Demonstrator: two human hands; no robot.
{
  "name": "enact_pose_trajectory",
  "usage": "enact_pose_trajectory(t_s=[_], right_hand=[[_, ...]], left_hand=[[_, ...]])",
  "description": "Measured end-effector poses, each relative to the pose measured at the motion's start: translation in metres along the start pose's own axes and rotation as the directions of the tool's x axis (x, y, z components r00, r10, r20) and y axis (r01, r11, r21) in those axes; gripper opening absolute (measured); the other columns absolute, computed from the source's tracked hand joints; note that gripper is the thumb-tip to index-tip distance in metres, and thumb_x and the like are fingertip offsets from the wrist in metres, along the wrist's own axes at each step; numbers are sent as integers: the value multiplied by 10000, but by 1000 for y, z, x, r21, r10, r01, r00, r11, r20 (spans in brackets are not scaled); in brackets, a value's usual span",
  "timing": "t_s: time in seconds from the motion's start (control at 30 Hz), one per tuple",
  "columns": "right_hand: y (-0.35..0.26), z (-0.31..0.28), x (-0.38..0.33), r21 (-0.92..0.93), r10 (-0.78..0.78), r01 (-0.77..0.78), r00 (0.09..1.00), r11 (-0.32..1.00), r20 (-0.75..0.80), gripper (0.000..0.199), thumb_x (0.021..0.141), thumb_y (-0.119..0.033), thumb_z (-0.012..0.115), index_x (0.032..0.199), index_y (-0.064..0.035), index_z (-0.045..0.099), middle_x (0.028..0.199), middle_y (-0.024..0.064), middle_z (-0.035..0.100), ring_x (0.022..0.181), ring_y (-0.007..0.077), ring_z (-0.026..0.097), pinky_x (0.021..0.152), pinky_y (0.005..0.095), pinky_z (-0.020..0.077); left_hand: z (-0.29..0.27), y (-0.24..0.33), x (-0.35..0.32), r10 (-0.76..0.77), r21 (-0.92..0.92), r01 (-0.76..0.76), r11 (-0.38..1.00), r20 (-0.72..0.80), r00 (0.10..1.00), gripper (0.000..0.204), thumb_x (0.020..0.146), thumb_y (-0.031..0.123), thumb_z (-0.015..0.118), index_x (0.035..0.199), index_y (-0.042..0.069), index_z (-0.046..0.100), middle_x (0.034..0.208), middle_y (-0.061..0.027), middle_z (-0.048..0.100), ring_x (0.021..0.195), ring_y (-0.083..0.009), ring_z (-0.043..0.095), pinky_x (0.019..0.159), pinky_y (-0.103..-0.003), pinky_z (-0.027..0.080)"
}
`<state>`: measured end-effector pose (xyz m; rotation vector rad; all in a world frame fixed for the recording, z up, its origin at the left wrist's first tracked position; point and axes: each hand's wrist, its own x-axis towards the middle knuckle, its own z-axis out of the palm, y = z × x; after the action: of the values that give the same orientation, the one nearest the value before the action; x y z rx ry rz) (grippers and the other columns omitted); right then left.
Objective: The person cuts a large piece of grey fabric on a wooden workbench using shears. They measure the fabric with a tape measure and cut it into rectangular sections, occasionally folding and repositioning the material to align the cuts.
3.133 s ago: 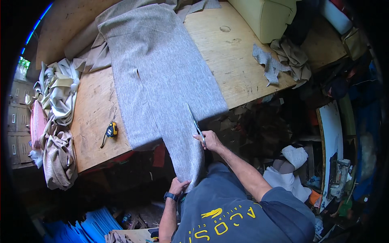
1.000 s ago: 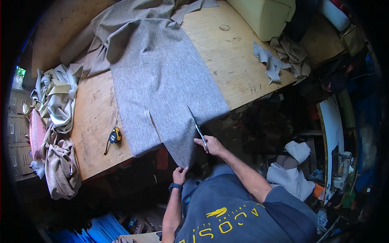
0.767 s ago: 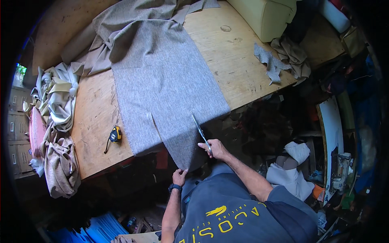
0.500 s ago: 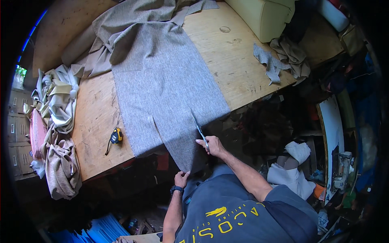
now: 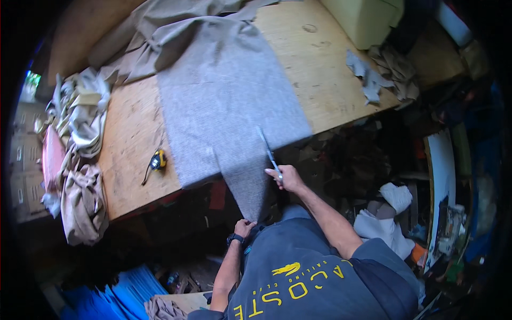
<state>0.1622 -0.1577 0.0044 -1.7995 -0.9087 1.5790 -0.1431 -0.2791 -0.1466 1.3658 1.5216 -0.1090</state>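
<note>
fabric (image 5: pixel 224 106): I see it on the bench (image 5: pixel 325 80), centre
tape measure (image 5: pixel 158 159): nine o'clock of fabric
scraps (image 5: pixel 381 74): two o'clock

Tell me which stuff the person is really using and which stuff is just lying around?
In use:
- grey fabric on the wooden table
- scissors in the right hand
- left hand holding the hanging strip's lower end

Lying about:
- yellow tape measure
- beige cloth
- rag pile on the left
- grey scraps
</note>
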Motion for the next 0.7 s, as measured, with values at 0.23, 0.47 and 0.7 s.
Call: enact_pose_trajectory(t_s=[0.23,0.47,0.7], right_hand=[[14,-2,-67,-238,31,-35,999,971,-19,475,892,-450,706,691,-43,564,543,14,525,481,105,526,481,303,430],[-29,79,-61,159,60,-102,966,982,250,440,918,-458,674,718,-83,559,553,-23,494,504,82,507,496,266,446],[-37,121,-59,41,199,-217,943,975,267,547,896,-606,618,702,-100,543,566,6,538,502,102,560,503,263,485]], left_hand=[[-109,-6,20,-198,-622,-221,751,-531,824,874,770,278,844,1421,-57,367,1366,-208,509,1212,-273,539,1019,-382,448],[-216,-1,76,-99,-622,-186,761,-394,914,750,750,399,837,1210,-137,585,1098,-174,685,1026,-238,648,911,-342,498],[-224,4,36,145,-616,-289,733,-273,951,347,905,280,710,1105,-3,687,908,-56,719,811,-122,650,742,-290,508]])
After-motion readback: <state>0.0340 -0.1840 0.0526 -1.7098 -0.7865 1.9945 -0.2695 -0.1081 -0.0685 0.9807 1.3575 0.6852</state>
